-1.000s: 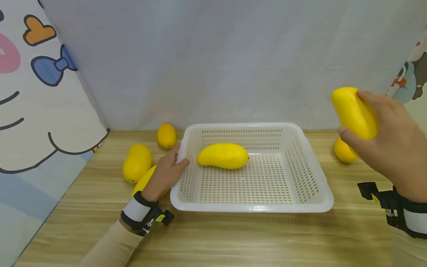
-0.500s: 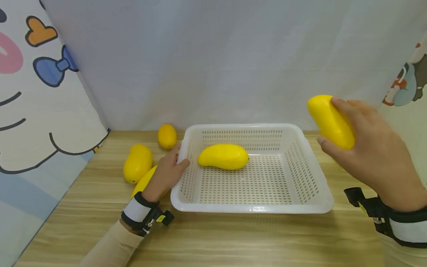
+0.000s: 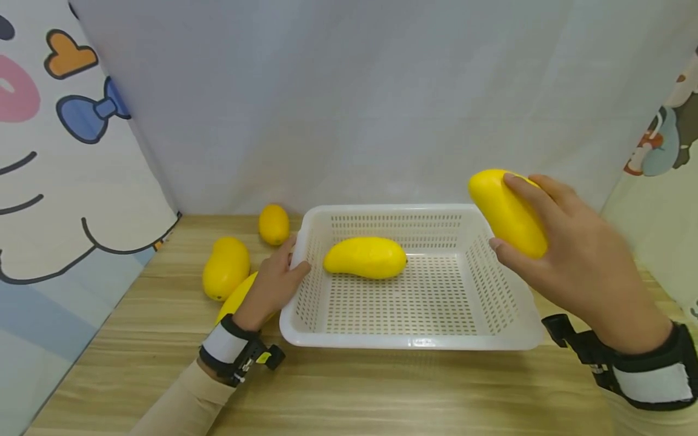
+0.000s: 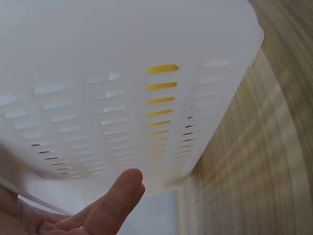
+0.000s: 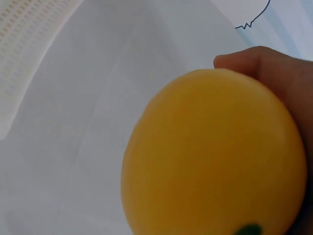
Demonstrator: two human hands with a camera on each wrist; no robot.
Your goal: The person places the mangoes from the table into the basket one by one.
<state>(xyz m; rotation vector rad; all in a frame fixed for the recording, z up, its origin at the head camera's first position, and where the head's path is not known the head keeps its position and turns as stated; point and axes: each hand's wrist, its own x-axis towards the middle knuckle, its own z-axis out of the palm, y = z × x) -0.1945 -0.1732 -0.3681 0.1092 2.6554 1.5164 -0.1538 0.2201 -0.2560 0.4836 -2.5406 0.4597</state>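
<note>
My right hand (image 3: 583, 260) grips a yellow mango (image 3: 507, 212) in the air, over the right rim of a white perforated plastic basket (image 3: 414, 343). Seen up close in the right wrist view, the mango's rounded end (image 5: 210, 156) has a dark green spot. On the basket's left side, my left hand (image 3: 272, 284) pinches the rim, thumb on the inner side. In the left wrist view its fingers lie outside against the slotted wall (image 4: 122, 49). A second mango (image 3: 365, 257) lies sideways inside the basket, towards the left.
Left of the basket, a mango (image 3: 226, 268) and a small orange-yellow fruit (image 3: 274, 224) rest on the wooden table (image 3: 382, 393). Another mango (image 3: 235, 298) is partly covered by my left hand. A pale cloth (image 3: 382, 103) hangs behind the table.
My right hand has carried its mango left and slightly down, from beyond the basket's right side to over its rim. The left hand and basket stay put.
</note>
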